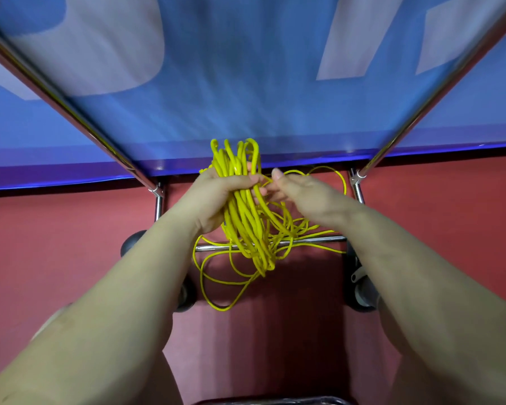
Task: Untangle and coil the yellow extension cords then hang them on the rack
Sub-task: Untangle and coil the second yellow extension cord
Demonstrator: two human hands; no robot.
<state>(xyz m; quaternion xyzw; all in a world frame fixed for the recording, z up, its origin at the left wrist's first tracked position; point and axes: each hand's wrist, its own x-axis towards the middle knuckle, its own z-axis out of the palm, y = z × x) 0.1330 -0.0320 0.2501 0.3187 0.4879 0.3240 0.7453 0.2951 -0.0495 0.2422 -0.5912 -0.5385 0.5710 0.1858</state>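
Observation:
A bundle of yellow extension cord [244,217] hangs in long loops from my left hand [216,197], whose fingers are curled round its upper part. My right hand [297,191] is just right of the bundle and pinches a single strand that loops off to the right. Loose yellow loops [216,285] trail down over the rack's low chrome crossbar [316,239] toward the red floor. The rack's two slanted chrome poles [70,109] run up to the left and right.
A blue and white banner [246,83] fills the upper view behind the rack. Black caster wheels [362,296] stand at the rack's base on the red floor [70,244]. A dark object edge shows at the bottom middle.

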